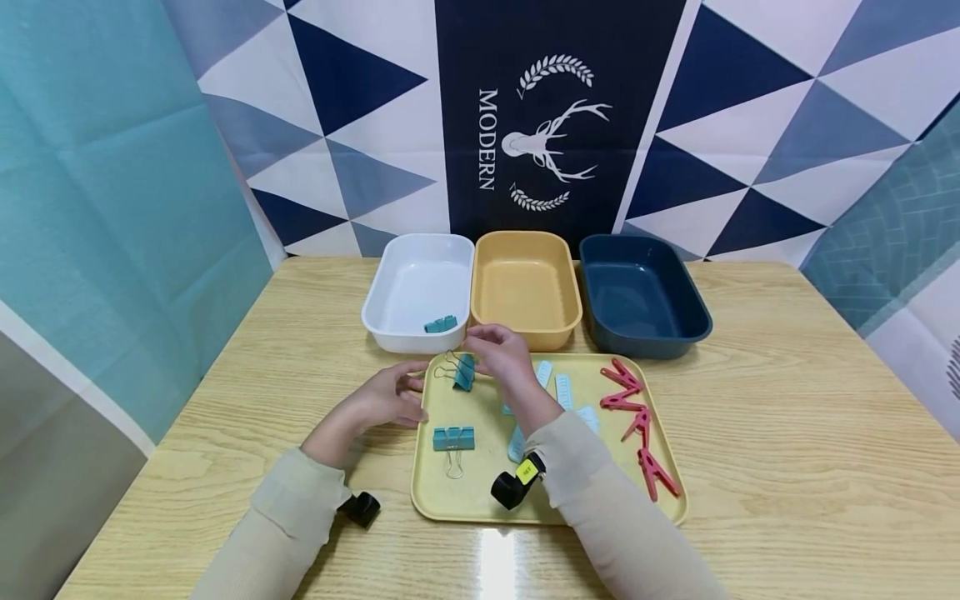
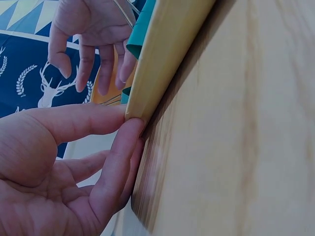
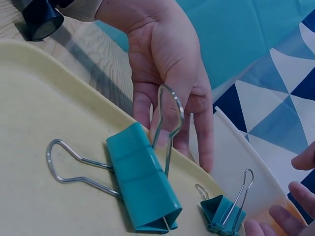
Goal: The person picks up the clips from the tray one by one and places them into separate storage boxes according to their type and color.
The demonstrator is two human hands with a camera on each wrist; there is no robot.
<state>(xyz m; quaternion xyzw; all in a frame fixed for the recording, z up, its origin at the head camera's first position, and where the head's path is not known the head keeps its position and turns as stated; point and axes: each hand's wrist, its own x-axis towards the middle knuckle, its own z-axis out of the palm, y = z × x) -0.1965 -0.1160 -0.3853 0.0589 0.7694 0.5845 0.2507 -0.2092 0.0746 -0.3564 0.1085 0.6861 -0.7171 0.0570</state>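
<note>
My left hand [image 1: 386, 396] pinches the left rim of the yellow tray [image 1: 480, 500] between thumb and fingers, closely seen in the left wrist view. Over the tray's far left corner hovers my right hand [image 1: 502, 354], fingers loosely bent with nothing between them. Just beside it lies a teal binder clip [image 1: 464, 372] with wire handles raised. A second teal binder clip [image 1: 453, 438] rests nearer me, large in the right wrist view. Light-blue flat pieces [image 1: 563, 390], partly hidden by my right arm, and several red clothespins [image 1: 636, 423] occupy the tray's middle and right.
Behind the tray stand a white bin [image 1: 382, 312] holding a teal binder clip [image 1: 441, 324], a yellow-orange bin [image 1: 525, 287] and a dark blue bin [image 1: 637, 292], side by side. A patterned cloth [image 1: 375, 75] hangs behind the wooden table [image 1: 787, 433].
</note>
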